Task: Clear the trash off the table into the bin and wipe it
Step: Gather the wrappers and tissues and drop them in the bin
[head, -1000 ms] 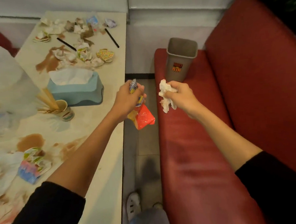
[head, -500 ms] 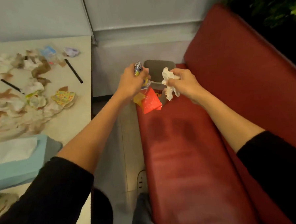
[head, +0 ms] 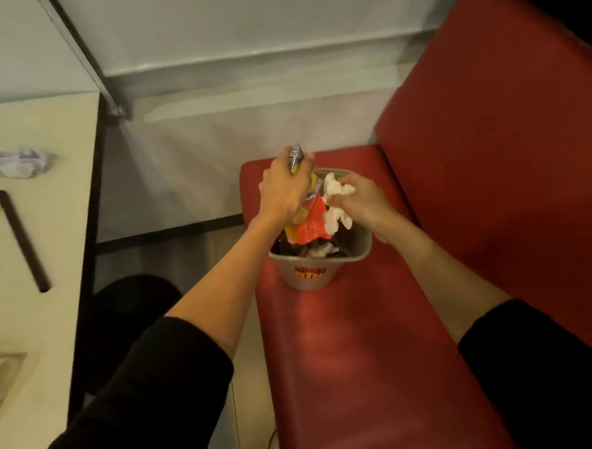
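The bench (head: 363, 358) is stretching under my hands, an open strip of floor (head: 193, 253) separating it from the table (head: 56, 189) edge to my left. The bin (head: 290, 280) is standing on the bench right below my hands. My left hand (head: 284, 192) is gripping a wrapper (head: 310, 223) and my right hand (head: 363, 202) a tissue (head: 333, 219), both over the bin's mouth.
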A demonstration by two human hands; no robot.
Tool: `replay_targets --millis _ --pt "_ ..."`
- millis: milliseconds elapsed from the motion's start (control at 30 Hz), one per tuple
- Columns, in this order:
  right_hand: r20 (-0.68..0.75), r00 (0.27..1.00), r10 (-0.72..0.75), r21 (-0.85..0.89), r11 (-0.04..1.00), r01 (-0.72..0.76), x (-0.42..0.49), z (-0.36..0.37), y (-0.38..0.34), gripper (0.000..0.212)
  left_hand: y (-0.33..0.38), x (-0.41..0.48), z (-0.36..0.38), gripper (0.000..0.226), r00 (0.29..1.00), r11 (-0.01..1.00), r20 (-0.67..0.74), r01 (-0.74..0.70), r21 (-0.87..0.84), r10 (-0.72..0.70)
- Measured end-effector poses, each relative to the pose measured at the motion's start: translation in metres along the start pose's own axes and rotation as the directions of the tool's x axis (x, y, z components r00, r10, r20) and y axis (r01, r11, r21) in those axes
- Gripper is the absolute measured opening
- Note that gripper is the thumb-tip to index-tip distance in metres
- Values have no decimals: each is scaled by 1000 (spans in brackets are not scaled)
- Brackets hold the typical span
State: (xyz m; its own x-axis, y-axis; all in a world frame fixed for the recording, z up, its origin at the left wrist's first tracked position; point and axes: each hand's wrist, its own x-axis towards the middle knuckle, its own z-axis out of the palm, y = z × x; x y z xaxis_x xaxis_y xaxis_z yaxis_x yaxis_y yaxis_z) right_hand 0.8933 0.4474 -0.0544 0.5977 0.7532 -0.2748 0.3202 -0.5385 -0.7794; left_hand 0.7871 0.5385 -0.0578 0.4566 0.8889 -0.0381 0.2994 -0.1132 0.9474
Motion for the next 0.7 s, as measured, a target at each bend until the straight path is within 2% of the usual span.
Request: replay_targets --millis 100,133,267,367,533,633,700 --pt "128 991 36 -139 990 -18 33 20 19 7 -35 23 20 27 995 998 86 53 27 -55" --pt "145 988 58 -194 981 -29 41 26 25 5 -46 29 26 26 992 997 109 62 50 -68" --pt "182 968 171 -364 926 -95 73 53 46 37 -86 52 48 22 972 978 191 100 182 -135" --pt "239 937 256 -440 889 -130 88 67 57 31 -104 66 65 38 950 921 244 91 379 -194" --pt "274 879 389 -502 838 -214 96 71 71 29 -114 67 83 62 872 741 287 119 661 -396" --pt "299 846 441 -524 817 -241 94 65 73 31 -113 68 84 65 878 646 271 55 761 -394" --pt "292 847 444 -529 813 -243 93 60 70 30 -109 69 82 66 890 619 265 24 785 -371"
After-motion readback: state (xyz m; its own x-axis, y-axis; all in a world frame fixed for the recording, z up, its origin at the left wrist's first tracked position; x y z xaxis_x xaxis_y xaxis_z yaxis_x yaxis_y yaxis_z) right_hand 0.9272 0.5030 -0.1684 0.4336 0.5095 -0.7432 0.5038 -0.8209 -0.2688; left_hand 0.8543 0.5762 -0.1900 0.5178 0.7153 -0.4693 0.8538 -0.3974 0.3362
